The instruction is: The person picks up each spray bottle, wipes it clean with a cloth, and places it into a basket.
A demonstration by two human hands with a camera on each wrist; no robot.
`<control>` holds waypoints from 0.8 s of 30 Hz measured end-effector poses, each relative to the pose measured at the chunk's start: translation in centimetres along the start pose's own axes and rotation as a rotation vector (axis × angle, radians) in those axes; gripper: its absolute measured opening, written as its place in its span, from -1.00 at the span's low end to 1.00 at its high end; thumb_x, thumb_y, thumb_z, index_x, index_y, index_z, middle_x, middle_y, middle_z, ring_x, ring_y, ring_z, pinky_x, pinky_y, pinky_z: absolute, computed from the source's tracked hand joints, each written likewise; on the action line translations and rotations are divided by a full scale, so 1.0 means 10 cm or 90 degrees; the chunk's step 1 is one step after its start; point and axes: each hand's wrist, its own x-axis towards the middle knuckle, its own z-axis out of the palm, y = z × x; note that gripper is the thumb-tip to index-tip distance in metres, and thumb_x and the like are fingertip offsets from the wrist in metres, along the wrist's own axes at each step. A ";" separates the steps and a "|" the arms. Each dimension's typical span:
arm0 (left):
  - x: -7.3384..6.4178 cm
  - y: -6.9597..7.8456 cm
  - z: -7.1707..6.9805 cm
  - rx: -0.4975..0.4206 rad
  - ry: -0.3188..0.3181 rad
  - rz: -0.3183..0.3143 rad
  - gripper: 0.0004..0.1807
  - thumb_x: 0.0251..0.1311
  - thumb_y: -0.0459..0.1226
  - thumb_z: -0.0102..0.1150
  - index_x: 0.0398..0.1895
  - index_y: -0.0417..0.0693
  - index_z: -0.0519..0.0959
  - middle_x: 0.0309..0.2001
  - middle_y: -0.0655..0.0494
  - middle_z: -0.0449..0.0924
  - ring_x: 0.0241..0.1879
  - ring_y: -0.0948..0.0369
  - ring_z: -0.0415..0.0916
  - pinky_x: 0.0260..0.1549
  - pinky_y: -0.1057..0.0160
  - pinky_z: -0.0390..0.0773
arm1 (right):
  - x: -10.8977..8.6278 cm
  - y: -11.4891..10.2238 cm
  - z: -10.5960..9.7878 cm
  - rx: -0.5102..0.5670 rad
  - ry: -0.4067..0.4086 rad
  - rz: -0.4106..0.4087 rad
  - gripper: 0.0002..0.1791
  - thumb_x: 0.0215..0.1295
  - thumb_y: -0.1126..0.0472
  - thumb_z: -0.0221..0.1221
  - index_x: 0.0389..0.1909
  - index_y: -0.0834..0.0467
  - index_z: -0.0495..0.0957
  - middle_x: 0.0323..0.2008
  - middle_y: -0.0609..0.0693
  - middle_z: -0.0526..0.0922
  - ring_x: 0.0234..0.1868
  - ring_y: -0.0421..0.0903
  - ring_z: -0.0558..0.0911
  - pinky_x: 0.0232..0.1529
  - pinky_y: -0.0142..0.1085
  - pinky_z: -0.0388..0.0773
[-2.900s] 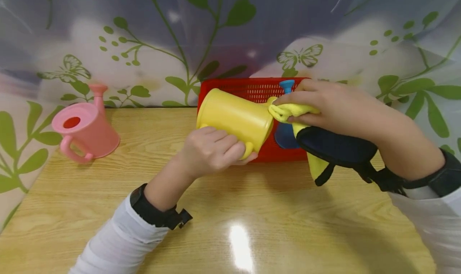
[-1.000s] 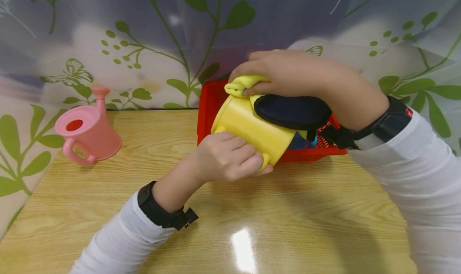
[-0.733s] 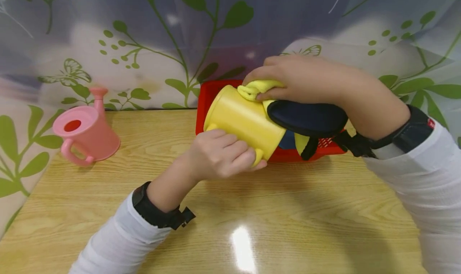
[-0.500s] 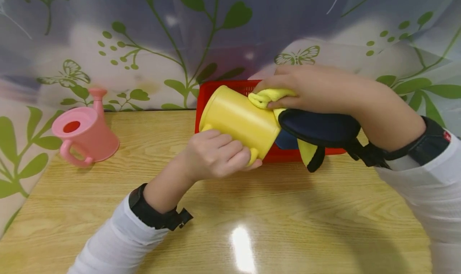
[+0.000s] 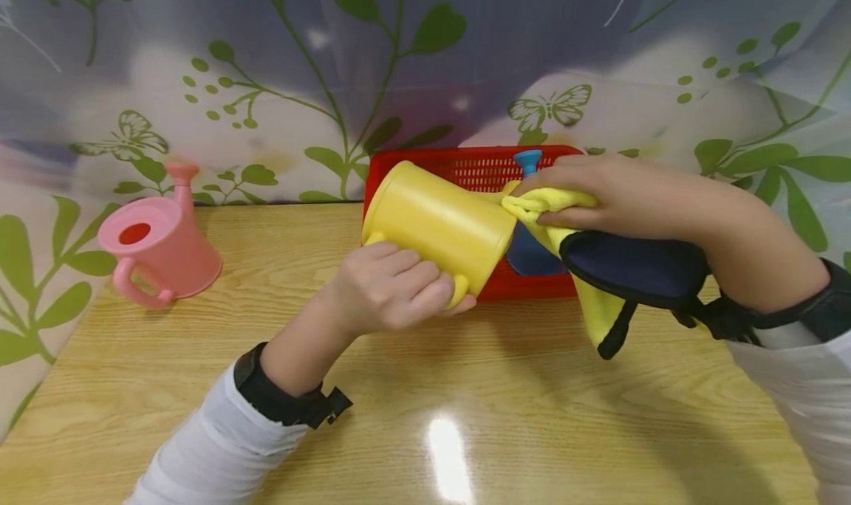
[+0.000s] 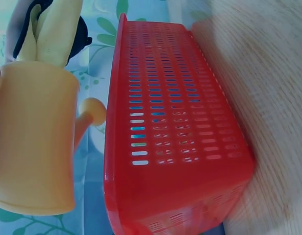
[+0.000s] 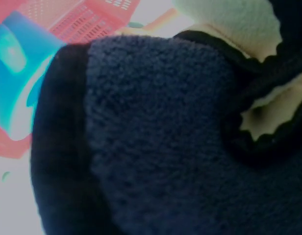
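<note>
My left hand (image 5: 399,287) grips the handle of a yellow watering can (image 5: 442,221), which lies tilted on its side above the red basket (image 5: 465,158). In the left wrist view the can's round spout head (image 6: 93,110) points toward the basket wall. My right hand (image 5: 618,195) pinches a bunched yellow cloth (image 5: 545,202) with a dark navy face and black edging, at the can's right end beside the spout. Loose folds of it hang below the hand. The cloth's navy side (image 7: 156,132) fills most of the right wrist view and hides the right fingers there.
Inside the basket sits a blue watering can (image 5: 532,254), partly hidden by the cloth. A pink watering can (image 5: 162,243) stands upright at the left of the wooden table (image 5: 372,416). A printed curtain (image 5: 266,84) hangs behind the table.
My right hand has drawn the cloth rightward and down along the yellow can, from its left end to its right end. The left hand and can shifted slightly left, and the blue can's spout now shows.
</note>
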 end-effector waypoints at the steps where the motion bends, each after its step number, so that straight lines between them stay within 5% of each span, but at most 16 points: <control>1: 0.00 0.00 0.00 0.000 0.001 -0.001 -0.57 0.09 0.01 0.28 -0.68 -0.02 0.35 -0.76 0.26 0.26 -0.76 0.35 0.09 -0.73 0.46 0.12 | -0.01 0.02 0.01 0.005 -0.002 0.000 -0.57 0.35 0.11 0.17 0.24 -0.06 0.46 0.06 -0.12 0.59 0.01 -0.14 0.54 0.03 -0.08 0.46; 16: 0.05 0.02 0.02 -0.010 0.017 0.016 -0.57 0.08 0.03 0.29 -0.64 -0.04 0.37 -0.75 0.26 0.29 -0.75 0.35 0.14 -0.73 0.47 0.15 | 0.19 0.07 -0.08 0.073 -0.032 -0.081 -0.67 0.37 0.17 0.14 0.13 -0.06 0.52 -0.08 -0.20 0.57 -0.11 -0.23 0.45 -0.09 -0.37 0.40; 24: 0.07 0.06 0.03 -0.019 0.013 0.027 -0.55 0.08 0.04 0.30 -0.66 -0.02 0.35 -0.75 0.25 0.30 -0.75 0.34 0.15 -0.73 0.47 0.17 | 0.40 -0.09 -0.17 0.038 -0.048 -0.044 -0.70 0.40 0.04 0.11 0.12 -0.11 0.52 -0.09 -0.17 0.62 -0.15 -0.19 0.53 -0.04 -0.21 0.42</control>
